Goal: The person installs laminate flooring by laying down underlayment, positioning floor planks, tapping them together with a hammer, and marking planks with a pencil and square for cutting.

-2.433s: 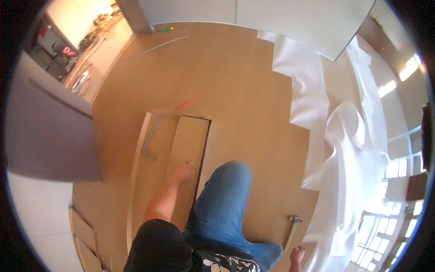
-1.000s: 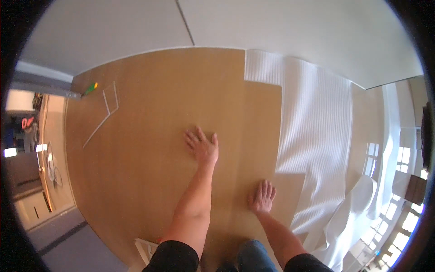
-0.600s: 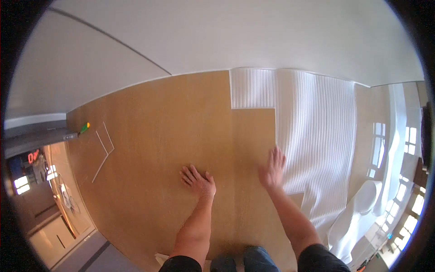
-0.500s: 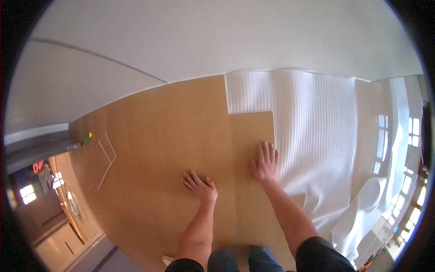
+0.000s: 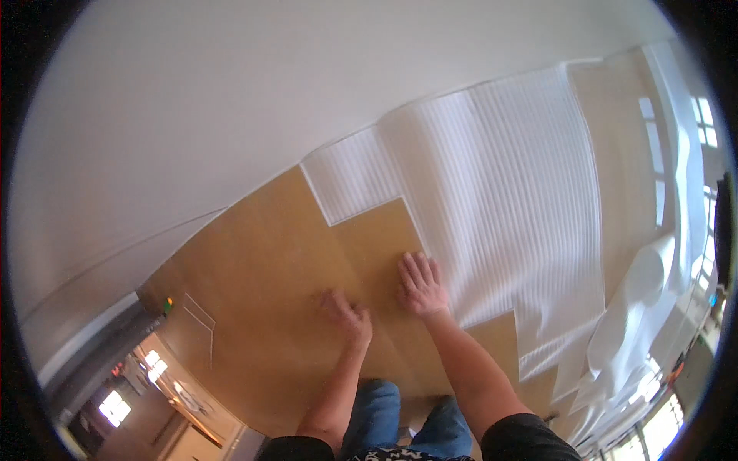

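Hands first: your left hand (image 5: 347, 311) lies palm-down on the tan laminate flooring (image 5: 269, 292), fingers loosely spread and holding nothing; it looks slightly blurred, so you cannot tell how firmly it presses. Your right hand (image 5: 420, 284) is flat too, fingers stretched forward and close together, empty, resting on the same tan board just beside its right edge.

That edge runs right under your right fingertips. Past it, to the right and ahead of that hand, the white ribbed underlay (image 5: 507, 200) begins, touching the board along a stepped line: one step sits ahead of your right hand, another falls behind your right wrist.

Between your two hands there is only bare board. To the left of your left hand the tan surface stretches wide, with thin pale lines (image 5: 201, 323) and a small green and orange object (image 5: 167, 305) well apart from it. Ahead of both hands the flooring and underlay stop at the white wall (image 5: 269, 100). Far right of your right hand the underlay buckles into loose folds (image 5: 638, 307).
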`<act>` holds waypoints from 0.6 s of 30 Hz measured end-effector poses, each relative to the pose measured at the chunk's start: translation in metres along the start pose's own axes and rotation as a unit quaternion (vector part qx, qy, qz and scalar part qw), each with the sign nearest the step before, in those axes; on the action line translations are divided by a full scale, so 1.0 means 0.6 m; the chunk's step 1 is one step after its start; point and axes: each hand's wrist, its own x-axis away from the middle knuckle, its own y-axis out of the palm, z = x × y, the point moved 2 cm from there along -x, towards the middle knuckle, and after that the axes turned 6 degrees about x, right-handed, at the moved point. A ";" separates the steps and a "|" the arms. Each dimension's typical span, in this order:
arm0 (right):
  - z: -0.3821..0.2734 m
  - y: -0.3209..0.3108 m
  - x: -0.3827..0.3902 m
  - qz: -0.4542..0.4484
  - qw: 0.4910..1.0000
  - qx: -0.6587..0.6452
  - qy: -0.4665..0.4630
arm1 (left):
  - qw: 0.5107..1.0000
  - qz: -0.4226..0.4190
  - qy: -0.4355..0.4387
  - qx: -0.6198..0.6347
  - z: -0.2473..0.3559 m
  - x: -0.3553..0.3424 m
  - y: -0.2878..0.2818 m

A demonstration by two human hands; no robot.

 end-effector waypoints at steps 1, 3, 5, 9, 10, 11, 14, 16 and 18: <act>-0.003 -0.006 -0.006 -0.018 1.000 -0.005 -0.017 | 0.980 -0.074 0.160 0.090 0.049 -0.058 -0.005; -0.002 -0.003 -0.015 0.027 0.999 -0.021 -0.029 | 0.911 -0.147 0.358 0.144 0.137 -0.162 0.017; -0.003 -0.006 -0.013 0.020 0.997 -0.061 -0.035 | 0.899 -0.146 0.399 0.103 0.180 -0.212 0.035; -0.003 -0.006 -0.006 0.038 0.995 -0.089 -0.017 | 0.867 -0.133 0.479 -0.022 0.213 -0.234 0.053; 0.007 -0.005 -0.012 0.049 0.993 -0.104 -0.014 | 0.863 -0.112 0.492 -0.025 0.218 -0.238 0.060; 0.001 -0.012 -0.007 0.116 0.986 -0.117 -0.006 | 0.858 -0.128 0.495 -0.037 0.214 -0.227 0.057; 0.005 -0.015 -0.021 0.094 0.984 -0.150 -0.010 | 0.852 -0.087 0.510 -0.081 0.199 -0.238 0.068; -0.001 -0.011 -0.010 0.115 0.983 -0.144 -0.018 | 0.862 -0.103 0.490 -0.076 0.183 -0.224 0.072; 0.002 -0.003 -0.014 0.119 0.985 -0.127 -0.016 | 0.854 -0.108 0.504 -0.074 0.186 -0.234 0.080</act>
